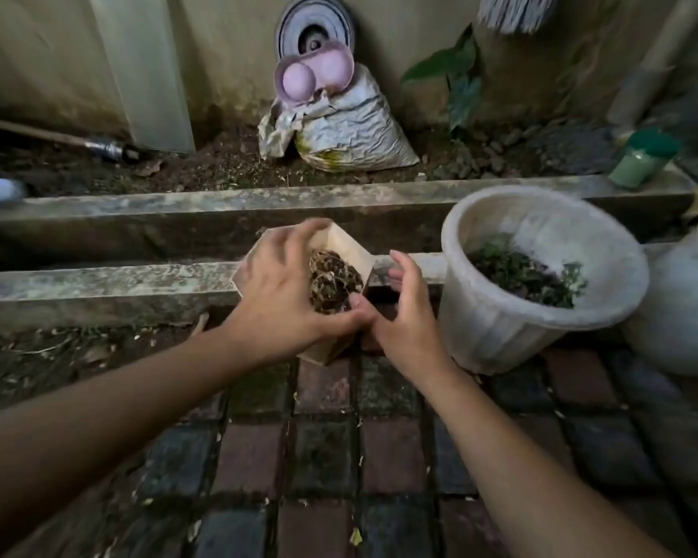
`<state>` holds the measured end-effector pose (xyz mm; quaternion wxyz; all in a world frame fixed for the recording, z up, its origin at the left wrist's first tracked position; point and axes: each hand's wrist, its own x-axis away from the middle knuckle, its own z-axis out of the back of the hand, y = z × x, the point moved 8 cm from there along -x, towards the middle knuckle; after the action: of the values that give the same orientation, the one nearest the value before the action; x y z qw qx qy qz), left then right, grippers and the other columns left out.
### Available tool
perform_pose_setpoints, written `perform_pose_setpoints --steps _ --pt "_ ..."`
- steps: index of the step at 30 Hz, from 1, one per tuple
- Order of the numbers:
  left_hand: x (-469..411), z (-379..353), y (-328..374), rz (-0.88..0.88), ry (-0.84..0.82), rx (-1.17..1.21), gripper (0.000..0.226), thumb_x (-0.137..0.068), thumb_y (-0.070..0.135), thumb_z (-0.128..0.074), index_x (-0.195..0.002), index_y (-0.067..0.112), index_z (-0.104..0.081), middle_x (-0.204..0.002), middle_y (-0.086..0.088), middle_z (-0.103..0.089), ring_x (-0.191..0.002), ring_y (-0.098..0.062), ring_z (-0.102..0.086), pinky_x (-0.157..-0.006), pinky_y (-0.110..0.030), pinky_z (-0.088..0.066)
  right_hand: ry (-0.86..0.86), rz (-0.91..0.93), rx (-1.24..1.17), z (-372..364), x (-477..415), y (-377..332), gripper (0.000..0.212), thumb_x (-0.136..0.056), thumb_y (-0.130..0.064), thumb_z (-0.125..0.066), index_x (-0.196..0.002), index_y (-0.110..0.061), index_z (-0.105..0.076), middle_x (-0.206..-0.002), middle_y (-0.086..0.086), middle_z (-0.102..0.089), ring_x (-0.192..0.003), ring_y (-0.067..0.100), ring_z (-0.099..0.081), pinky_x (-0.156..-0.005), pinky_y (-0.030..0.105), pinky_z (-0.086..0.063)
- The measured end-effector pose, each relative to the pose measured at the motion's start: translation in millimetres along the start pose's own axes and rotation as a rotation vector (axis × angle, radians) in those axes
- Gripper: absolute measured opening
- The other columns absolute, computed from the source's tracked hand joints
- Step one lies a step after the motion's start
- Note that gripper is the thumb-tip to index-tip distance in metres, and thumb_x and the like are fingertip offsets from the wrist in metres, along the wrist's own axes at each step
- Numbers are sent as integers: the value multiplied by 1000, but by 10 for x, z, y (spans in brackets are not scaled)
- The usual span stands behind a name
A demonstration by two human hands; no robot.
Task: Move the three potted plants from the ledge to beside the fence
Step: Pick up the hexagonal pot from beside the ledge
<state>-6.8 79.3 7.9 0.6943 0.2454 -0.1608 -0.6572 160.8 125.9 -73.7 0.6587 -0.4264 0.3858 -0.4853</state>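
Note:
A small beige angular pot (349, 245) with dry soil and withered stems sits at the near concrete ledge (97, 281). My left hand (287, 292) spreads over its top and left rim, thumb curled round the near edge. My right hand (408, 316) hovers at the pot's right side, fingers curved, just short of the rim. A large white round pot (496, 320) with small green plants stands to the right on the paving. The curved side of a third white pot (681, 312) shows at the right edge.
A second concrete ledge (258, 199) runs behind, then a soil bed with a crumpled white sack (351, 126), pink plastic pots (311, 76) and a green-capped bottle (641, 157). The pale fence wall (138, 54) rises at the back. Brick paving (339, 457) lies underfoot.

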Motion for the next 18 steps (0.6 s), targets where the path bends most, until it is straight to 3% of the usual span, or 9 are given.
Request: perform_pose_setpoints --steps 2,4,6,8,11,15,18 --pt "-23 -241 165 -159 -18 -217 101 -61 94 -52 -146 45 -29 -146 -8 -39 -145 -31 -33 -124 -65 -25 21 -21 -94 -35 28 199 95 -76 -70 -66 -155 -36 -26 -159 2 -36 -144 10 -35 -116 26 -32" --pt "-31 -404 164 -188 -70 -330 99 -66 94 -52 -146 37 -40 -143 -7 -42 -140 -30 -34 -123 -60 -28 3 -44 -111 -71 124 389 91 -80 -65 -68 -156 -38 -26 -159 3 -35 -144 12 -36 -115 33 -35" --pt "-10 -477 39 -106 -122 -364 94 -74 86 -60 -149 32 -45 -146 -7 -44 -140 -32 -34 -121 -53 -33 -42 -74 -72 -97 289 550 85 -87 -53 -72 -156 -36 -26 -159 5 -36 -143 13 -37 -113 35 -37" --pt "48 -531 -3 -99 -149 -467 75 -86 73 -64 -147 31 -48 -144 -5 -50 -138 -33 -37 -115 -52 -37 -116 -123 -36 -116 432 667 78 -93 -39 -75 -156 -32 -30 -157 6 -37 -144 16 -39 -112 34 -38" --pt "140 -521 14 -119 -90 -483 45 -97 57 -62 -134 32 -62 -130 0 -63 -129 -35 -43 -106 -54 -42 -134 -144 21 -109 518 726 71 -93 -35 -75 -154 -29 -38 -152 6 -45 -139 15 -44 -105 29 -36" --pt "209 -466 -44 -126 54 -446 20 -100 34 -65 -117 25 -72 -112 -6 -67 -117 -42 -48 -95 -52 -41 -128 -138 7 -157 586 740 65 -95 -32 -73 -152 -27 -43 -145 7 -51 -131 12 -47 -100 28 -36" --pt "268 -457 -39 -151 45 -504 16 -95 19 -68 -111 21 -71 -106 -7 -65 -116 -42 -48 -93 -52 -39 -98 -181 -27 -194 654 772 65 -95 -27 -73 -152 -23 -42 -143 9 -51 -123 10 -46 -97 27 -35"
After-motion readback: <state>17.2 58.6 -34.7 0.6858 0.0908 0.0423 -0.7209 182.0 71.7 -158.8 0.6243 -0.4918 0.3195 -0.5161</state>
